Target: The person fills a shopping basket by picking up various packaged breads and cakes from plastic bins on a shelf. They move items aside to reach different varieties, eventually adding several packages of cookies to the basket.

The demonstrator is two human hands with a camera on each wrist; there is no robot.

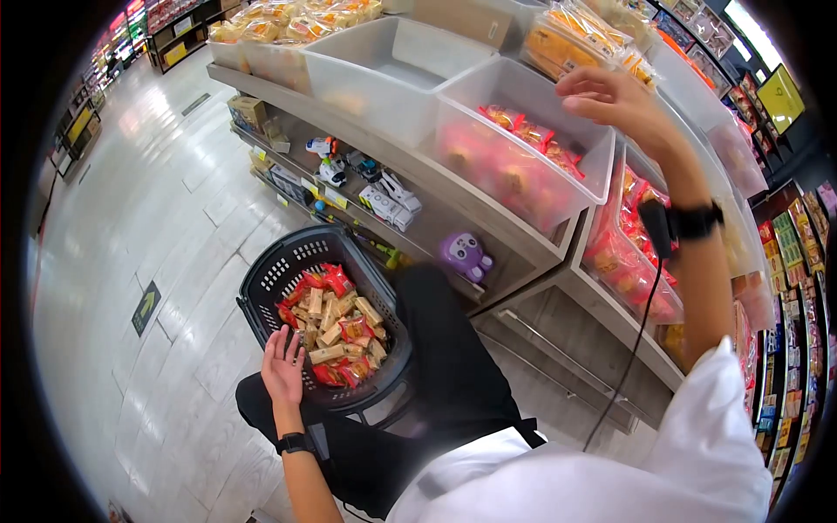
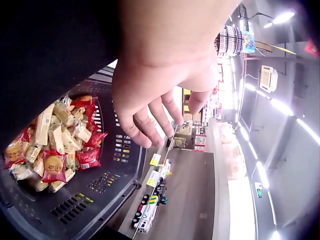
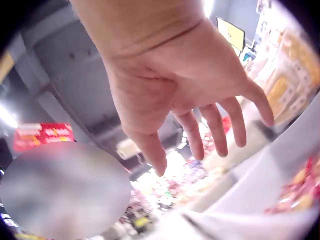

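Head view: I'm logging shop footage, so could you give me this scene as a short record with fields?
Basket: dark, with perforated sides
Basket contents: tan-wrapped bars and red packets, mixed
Left grip: bare hand at the basket's edge, holding nothing visible; contact with the rim unclear
Right grip: bare hand raised near the translucent bin, holding nothing visible
Bin contents: red-wrapped items
Below the bins: purple toy, white toy vehicle
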